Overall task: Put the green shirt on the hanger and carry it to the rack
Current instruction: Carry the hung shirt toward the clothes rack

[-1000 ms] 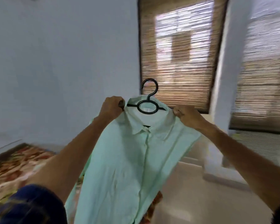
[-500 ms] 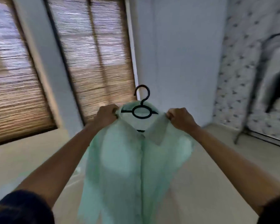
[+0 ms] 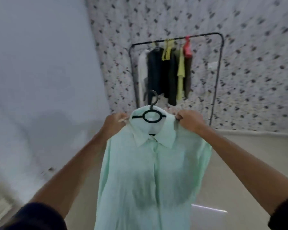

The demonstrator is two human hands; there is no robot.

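Shirt (image 3: 150, 176), pale green, hangs centre frame on black hanger (image 3: 149, 115), w/ both hands gripping it at the shoulders: left hand (image 3: 114, 124) curled on the left shoulder, right hand (image 3: 189, 121) pinching the right one. Fabric looks thin, soft, light; likely to slide off the hanger arms, so hold at the shoulder ends or by the hook. Long axis runs vertical, collar up, hem toward bottom of frame, buttoned front facing the camera. Hook points up toward rack (image 3: 176, 38) at upper centre, still well apart, carrying dark and yellow clothes.
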